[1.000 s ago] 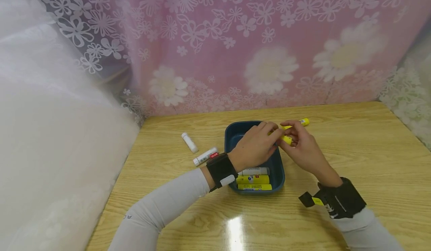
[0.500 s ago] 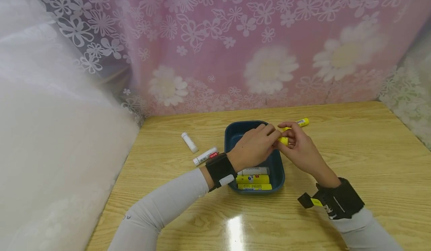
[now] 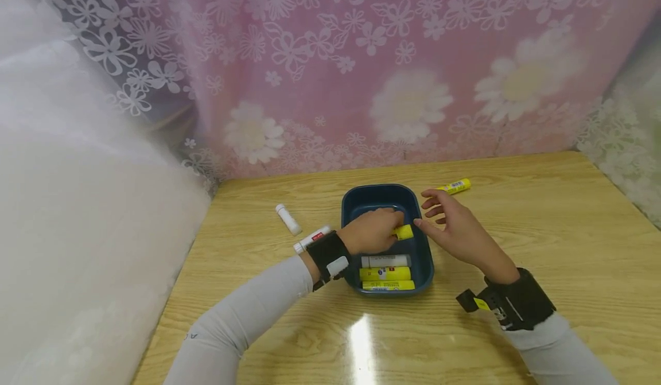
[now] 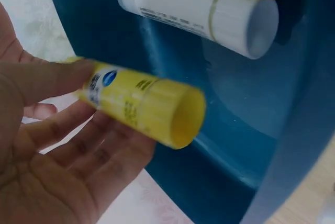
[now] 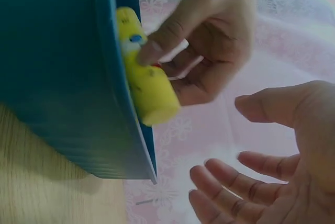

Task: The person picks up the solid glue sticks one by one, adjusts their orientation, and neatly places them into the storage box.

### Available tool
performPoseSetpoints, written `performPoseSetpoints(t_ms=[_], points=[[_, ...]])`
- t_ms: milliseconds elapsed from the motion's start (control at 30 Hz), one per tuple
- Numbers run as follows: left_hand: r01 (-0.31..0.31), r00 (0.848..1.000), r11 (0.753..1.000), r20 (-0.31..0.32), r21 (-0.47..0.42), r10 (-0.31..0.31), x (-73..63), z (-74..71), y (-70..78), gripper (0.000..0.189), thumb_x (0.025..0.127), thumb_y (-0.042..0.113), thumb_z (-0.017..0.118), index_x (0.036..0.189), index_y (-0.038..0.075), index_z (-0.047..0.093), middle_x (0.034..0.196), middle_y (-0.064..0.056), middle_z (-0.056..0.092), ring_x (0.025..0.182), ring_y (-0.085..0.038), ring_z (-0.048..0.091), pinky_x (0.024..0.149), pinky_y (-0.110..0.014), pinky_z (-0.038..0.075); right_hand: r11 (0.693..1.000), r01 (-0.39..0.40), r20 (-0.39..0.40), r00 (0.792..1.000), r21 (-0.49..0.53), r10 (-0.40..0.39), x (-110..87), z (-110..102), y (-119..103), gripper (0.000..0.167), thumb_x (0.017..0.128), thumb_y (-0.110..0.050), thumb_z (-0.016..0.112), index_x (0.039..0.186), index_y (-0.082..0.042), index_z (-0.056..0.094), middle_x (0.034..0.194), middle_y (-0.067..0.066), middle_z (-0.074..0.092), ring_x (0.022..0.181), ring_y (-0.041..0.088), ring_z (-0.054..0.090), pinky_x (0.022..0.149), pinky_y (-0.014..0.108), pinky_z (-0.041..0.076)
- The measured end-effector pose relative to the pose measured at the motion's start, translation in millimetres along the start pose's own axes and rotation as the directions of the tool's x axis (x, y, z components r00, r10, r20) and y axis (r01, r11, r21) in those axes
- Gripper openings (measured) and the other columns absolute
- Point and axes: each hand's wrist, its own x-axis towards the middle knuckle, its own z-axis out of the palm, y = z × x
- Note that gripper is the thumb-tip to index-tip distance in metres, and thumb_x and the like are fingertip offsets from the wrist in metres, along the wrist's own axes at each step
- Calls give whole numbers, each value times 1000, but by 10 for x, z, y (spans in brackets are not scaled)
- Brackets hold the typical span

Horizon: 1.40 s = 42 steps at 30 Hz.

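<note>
My left hand (image 3: 373, 230) holds a yellow glue stick (image 3: 403, 232) over the inside of the dark blue tray (image 3: 374, 196), thumb and fingers curled round it. In the left wrist view the same glue stick (image 4: 144, 103) lies across my fingers above the tray floor (image 4: 246, 88). In the right wrist view the glue stick (image 5: 144, 80) is against the tray's rim (image 5: 125, 103). My right hand (image 3: 450, 224) hovers just right of the tray with fingers spread and empty. Three glue sticks lie in the tray's near end: one white (image 3: 384, 260), two yellow (image 3: 386, 273).
A yellow glue stick (image 3: 454, 186) lies on the wooden table (image 3: 542, 230) behind my right hand. Two white sticks (image 3: 287, 219) (image 3: 311, 239) lie left of the tray. A pink flowered curtain (image 3: 392, 69) closes the back, and white fabric (image 3: 77, 213) the left.
Both hands held the yellow glue stick at the tray's far right corner. Now my right hand has let go and opened; my left hand has carried the stick down into the tray.
</note>
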Motion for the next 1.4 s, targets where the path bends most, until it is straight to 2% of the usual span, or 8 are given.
performPoseSetpoints(t_ms=[133,300,533,733,900,1000,1167,1400], points=[[6,996,1000,89,6,-7,-12,15,-27,16,99,16,63,114,9,61,98,-1,60,82,-11,53,69,-21,44,998,-2,33,999,-69,4,-1,10,18,55,100,-21,63,143,6,42,132,27,53,115,43,58,94,58,49],[40,987,999,152,10,-41,-27,67,-33,21,100,14,62,120,9,61,107,-4,64,89,-12,58,73,-24,49,985,42,116,993,-170,-22,-10,42,46,44,97,-17,67,133,5,53,131,24,55,119,43,56,94,56,49],[65,983,996,169,58,-74,-8,196,-51,27,101,14,59,127,9,61,115,-4,65,96,-12,60,80,-25,52,958,149,213,972,-246,-96,-16,102,94,40,94,-13,71,128,5,57,132,24,54,116,40,59,91,50,52],[56,983,996,174,69,-67,5,264,-59,27,103,17,56,130,11,60,118,-4,64,96,-11,58,80,-25,51,952,177,255,960,-248,-112,-23,123,95,39,94,-13,70,128,4,57,134,24,53,116,39,59,92,49,52],[16,983,993,178,119,-37,5,281,-15,32,104,22,55,134,12,57,118,-2,63,96,-10,57,79,-25,50,950,189,260,958,-250,-122,-30,113,94,38,95,-13,69,127,4,58,134,24,54,119,40,58,94,51,51],[-35,982,990,190,140,8,2,285,20,39,104,22,56,142,16,53,124,-3,60,99,-12,58,79,-25,50,950,193,270,955,-245,-124,-34,105,90,38,95,-13,70,128,3,58,134,24,54,120,40,57,94,52,51],[-114,964,977,256,182,65,-2,312,51,49,104,21,56,151,26,46,139,-4,52,109,-18,55,87,-28,50,950,193,308,945,-245,-113,-27,115,116,40,95,-15,70,128,3,58,138,27,50,124,43,54,96,53,50],[-131,957,975,281,181,77,-12,317,45,51,102,20,60,151,27,47,143,-5,50,110,-18,54,89,-28,49,952,184,324,941,-243,-99,-21,129,133,40,95,-15,69,129,3,57,142,28,47,127,45,52,97,53,49]])
